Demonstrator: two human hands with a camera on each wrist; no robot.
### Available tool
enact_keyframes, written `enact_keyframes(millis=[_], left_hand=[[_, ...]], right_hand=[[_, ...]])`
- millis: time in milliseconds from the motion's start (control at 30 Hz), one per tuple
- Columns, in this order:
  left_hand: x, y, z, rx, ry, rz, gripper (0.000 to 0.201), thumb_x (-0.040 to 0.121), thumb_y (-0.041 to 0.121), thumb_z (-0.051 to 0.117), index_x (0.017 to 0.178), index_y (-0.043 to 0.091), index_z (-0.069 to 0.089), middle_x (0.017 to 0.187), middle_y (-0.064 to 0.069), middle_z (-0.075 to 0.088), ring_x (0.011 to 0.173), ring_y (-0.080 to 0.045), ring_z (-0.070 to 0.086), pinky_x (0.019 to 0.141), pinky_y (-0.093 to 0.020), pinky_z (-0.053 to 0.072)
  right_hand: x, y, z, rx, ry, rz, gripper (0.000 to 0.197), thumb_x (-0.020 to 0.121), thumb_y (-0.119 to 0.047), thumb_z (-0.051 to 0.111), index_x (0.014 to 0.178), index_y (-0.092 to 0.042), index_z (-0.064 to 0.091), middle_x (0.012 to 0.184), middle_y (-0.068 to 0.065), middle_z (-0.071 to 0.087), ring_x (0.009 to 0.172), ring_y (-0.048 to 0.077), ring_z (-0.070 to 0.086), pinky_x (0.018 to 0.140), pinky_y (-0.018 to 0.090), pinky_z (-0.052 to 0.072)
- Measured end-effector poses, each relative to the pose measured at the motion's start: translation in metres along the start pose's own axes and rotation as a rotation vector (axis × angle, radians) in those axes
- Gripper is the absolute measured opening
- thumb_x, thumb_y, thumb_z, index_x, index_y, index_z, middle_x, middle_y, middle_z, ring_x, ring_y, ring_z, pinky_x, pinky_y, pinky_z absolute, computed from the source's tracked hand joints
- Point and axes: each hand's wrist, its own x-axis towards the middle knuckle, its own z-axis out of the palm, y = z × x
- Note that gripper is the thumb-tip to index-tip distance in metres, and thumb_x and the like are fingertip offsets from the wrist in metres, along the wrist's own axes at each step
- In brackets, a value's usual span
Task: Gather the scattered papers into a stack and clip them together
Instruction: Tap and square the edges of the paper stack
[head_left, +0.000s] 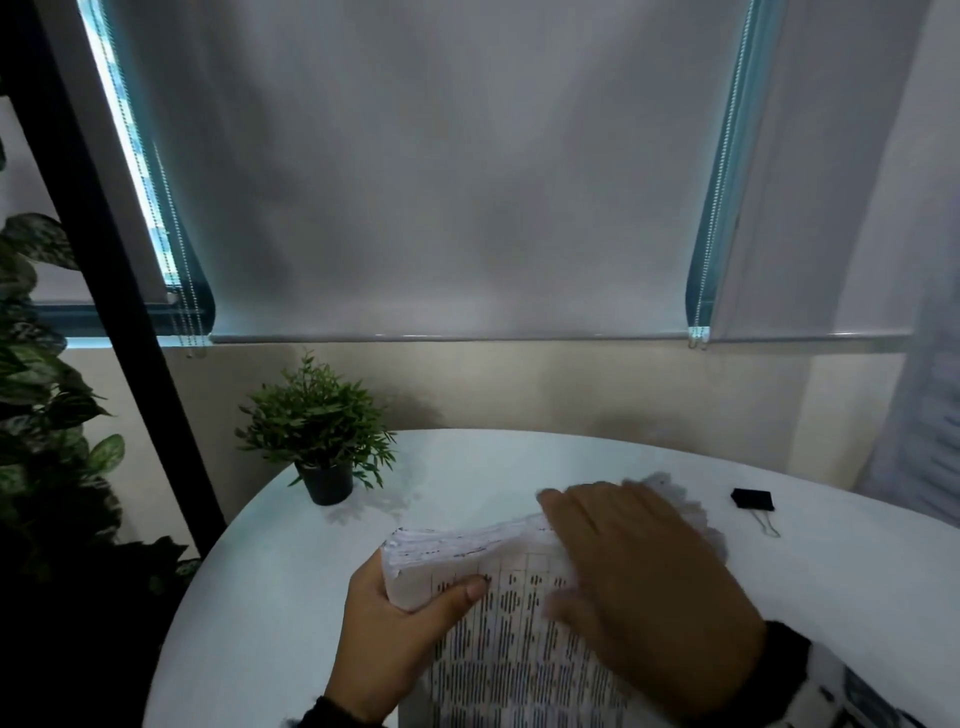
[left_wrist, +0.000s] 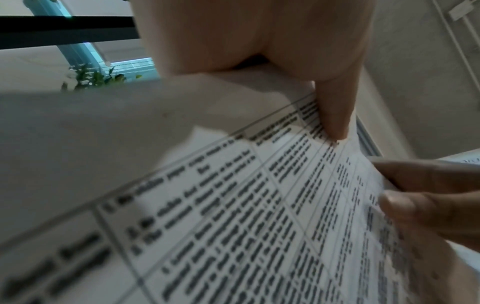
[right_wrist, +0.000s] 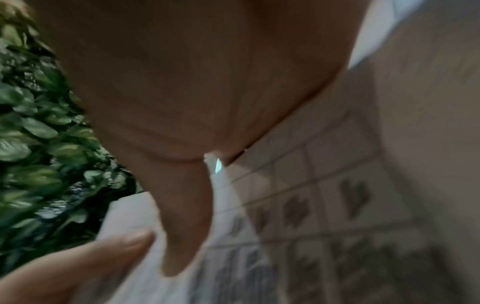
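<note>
The papers (head_left: 498, 613) sat gathered in a stack, gripped at the near-left corner by the left hand (head_left: 395, 639). The right hand (head_left: 639, 582) lay flat and open on top. The clip (head_left: 753, 500) rested on the surface (head_left: 291, 571) to its right, nearer that hand.

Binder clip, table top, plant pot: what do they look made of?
Binder clip: black body, probably painted metal; thin wire handles suggest steel.
Table: smooth white top with soft sheen, likely laminate or painted board; the core is not visible.
Plant pot: plain matte black, probably plastic, though glazed ceramic cannot be excluded.
</note>
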Motion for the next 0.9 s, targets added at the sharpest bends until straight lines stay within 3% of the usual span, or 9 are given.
enact_keyframes(millis=[100,233,367,433,500,600,733,833,900], left_hand=[[-0.001,0.004,0.003,0.022,0.014,-0.035,0.029,0.052,-0.005,0.085,0.072,0.004,0.067,0.068,-0.007,0.074,0.060,-0.014,0.069,0.050,-0.017,0.051],[-0.005,0.004,0.009,-0.007,0.056,-0.026,0.047,0.033,0.029,0.095,0.071,0.015,0.072,0.070,-0.010,0.073,0.063,-0.019,0.070,0.054,-0.023,0.054],[-0.002,0.024,0.028,0.033,0.254,0.073,0.030,0.060,0.007,0.085,0.063,0.034,0.071,0.063,0.024,0.069,0.061,0.007,0.065,0.052,-0.004,0.045],[-0.003,0.035,0.038,0.127,0.302,0.161,0.039,0.062,0.016,0.082,0.064,0.051,0.067,0.061,0.043,0.059,0.064,0.023,0.056,0.053,0.005,0.038],[-0.005,0.039,0.043,0.203,0.301,0.201,0.033,0.064,0.023,0.082,0.068,0.050,0.063,0.064,0.050,0.054,0.066,0.029,0.052,0.055,0.007,0.035],[-0.009,0.024,0.046,0.288,0.247,0.186,0.042,0.067,0.040,0.082,0.093,0.052,0.051,0.079,0.047,0.057,0.074,0.025,0.054,0.058,0.004,0.037],[-0.009,0.006,0.025,0.279,0.328,0.267,0.072,0.062,0.032,0.085,0.106,0.064,0.038,0.097,0.037,0.062,0.088,0.017,0.059,0.068,0.002,0.042],[-0.006,0.005,0.004,0.394,0.322,0.497,0.075,0.060,0.041,0.077,0.124,0.053,0.039,0.119,0.021,0.058,0.114,0.000,0.055,0.092,-0.008,0.042],[-0.004,0.007,-0.002,0.446,0.216,0.578,0.050,0.066,0.048,0.074,0.111,0.045,0.054,0.120,0.014,0.060,0.111,-0.002,0.057,0.086,-0.008,0.044]], right_hand=[[-0.007,0.035,-0.004,0.123,-0.121,0.085,0.033,0.068,-0.061,0.043,0.082,-0.033,0.054,0.073,-0.014,0.056,0.068,0.007,0.054,0.063,0.024,0.039],[-0.024,0.064,0.000,0.474,-0.041,0.129,0.014,0.072,-0.046,0.065,0.082,-0.037,0.060,0.076,-0.017,0.065,0.073,0.003,0.060,0.063,0.030,0.048],[-0.016,0.043,0.009,0.306,0.317,0.192,0.016,0.079,-0.030,0.055,0.088,-0.034,0.067,0.072,-0.016,0.066,0.063,0.010,0.062,0.052,0.014,0.040],[-0.011,0.026,-0.008,0.190,0.507,0.188,0.032,0.076,-0.028,0.047,0.095,-0.020,0.073,0.077,-0.005,0.071,0.061,0.020,0.066,0.047,0.024,0.047],[-0.006,0.011,-0.010,0.139,0.607,0.206,0.031,0.071,-0.020,0.061,0.101,-0.019,0.071,0.086,-0.001,0.072,0.063,0.023,0.067,0.045,0.033,0.053],[-0.008,-0.003,0.018,0.242,0.498,0.233,0.048,0.060,-0.016,0.080,0.103,-0.029,0.065,0.099,-0.005,0.067,0.064,0.016,0.065,0.047,0.030,0.055],[-0.025,0.010,0.052,0.608,0.677,0.268,0.026,0.072,-0.040,0.065,0.097,-0.036,0.066,0.108,-0.015,0.060,0.091,-0.004,0.058,0.082,0.003,0.042],[-0.031,0.009,0.057,0.937,0.774,0.375,0.027,0.067,-0.050,0.065,0.092,-0.040,0.063,0.100,-0.021,0.064,0.093,-0.005,0.061,0.076,0.006,0.047],[-0.029,0.003,0.063,0.978,0.753,0.405,0.031,0.066,-0.056,0.063,0.091,-0.038,0.062,0.098,-0.021,0.065,0.087,-0.002,0.064,0.068,0.015,0.053]])
